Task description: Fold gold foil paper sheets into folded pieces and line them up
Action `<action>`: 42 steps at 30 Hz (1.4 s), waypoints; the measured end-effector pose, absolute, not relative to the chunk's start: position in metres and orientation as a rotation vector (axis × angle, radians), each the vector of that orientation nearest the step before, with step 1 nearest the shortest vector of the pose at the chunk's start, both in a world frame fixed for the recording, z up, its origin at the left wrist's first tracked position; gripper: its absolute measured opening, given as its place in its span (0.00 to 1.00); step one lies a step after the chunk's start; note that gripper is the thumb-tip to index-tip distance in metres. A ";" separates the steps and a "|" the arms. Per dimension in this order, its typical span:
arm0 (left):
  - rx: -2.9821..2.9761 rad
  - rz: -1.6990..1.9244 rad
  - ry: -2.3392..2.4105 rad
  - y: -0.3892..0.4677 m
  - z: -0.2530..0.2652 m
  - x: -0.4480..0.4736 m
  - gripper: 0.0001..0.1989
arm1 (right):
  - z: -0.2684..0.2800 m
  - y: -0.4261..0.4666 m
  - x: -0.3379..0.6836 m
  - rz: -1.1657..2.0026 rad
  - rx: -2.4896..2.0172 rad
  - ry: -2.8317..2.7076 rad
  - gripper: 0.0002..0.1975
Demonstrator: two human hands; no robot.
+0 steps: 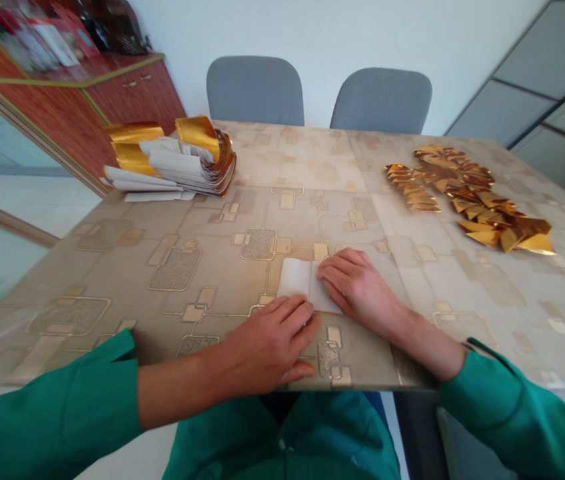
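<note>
A small white sheet of paper [294,277] lies flat on the patterned tablecloth in front of me, with a crease running down its middle. My left hand [275,343] rests palm down at the paper's near edge, its fingertips touching the paper and its thumb spread apart on the cloth. Over the right half of the sheet, my right hand [360,287] has bent fingers pressed together on the paper. The sheet's right part is partly hidden under that hand.
At the back left stands a stack of white-and-gold foil paper [182,163]. Folded gold foil pieces [482,193] lie in rows at the right. Two grey chairs [255,90] are behind the patterned table [127,267]. A red-brown cabinet [132,93] stands at the far left.
</note>
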State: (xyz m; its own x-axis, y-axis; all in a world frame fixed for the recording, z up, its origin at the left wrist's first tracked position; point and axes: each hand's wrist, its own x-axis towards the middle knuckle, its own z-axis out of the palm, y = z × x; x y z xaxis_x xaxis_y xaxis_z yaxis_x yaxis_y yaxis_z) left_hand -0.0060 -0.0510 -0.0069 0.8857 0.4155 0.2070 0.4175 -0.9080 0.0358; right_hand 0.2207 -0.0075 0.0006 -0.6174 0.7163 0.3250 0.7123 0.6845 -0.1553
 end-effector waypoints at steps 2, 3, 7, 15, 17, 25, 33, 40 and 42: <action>-3.027 -0.347 -0.714 -0.055 -0.009 0.002 0.32 | 0.002 -0.015 0.214 -0.001 -1.201 -2.540 0.10; -3.033 -0.363 -0.715 -0.056 -0.009 0.005 0.32 | 0.002 -0.018 0.211 -0.007 -1.221 -2.541 0.10; -3.118 -0.446 -0.630 -0.048 -0.005 0.005 0.26 | 0.001 -0.020 0.210 -0.038 -1.253 -2.573 0.07; -3.201 -0.370 -0.546 0.011 0.018 -0.037 0.21 | 0.000 0.004 0.231 0.133 -0.984 -2.671 0.10; -3.168 -0.311 -0.539 0.018 0.019 -0.036 0.20 | 0.000 0.007 0.233 0.130 -0.944 -2.680 0.11; -3.007 -0.351 -0.516 0.011 0.007 -0.013 0.11 | 0.003 0.009 0.235 0.105 -0.887 -2.648 0.11; -3.135 -0.570 -0.863 -0.001 0.003 -0.011 0.12 | 0.000 0.002 0.233 0.311 -0.956 -2.567 0.11; -3.172 -0.622 -0.786 0.002 -0.004 -0.015 0.10 | 0.013 -0.008 0.241 0.569 -0.970 -2.562 0.16; -3.184 -0.627 -0.826 0.004 -0.006 -0.016 0.08 | 0.017 -0.010 0.242 0.592 -0.982 -2.596 0.13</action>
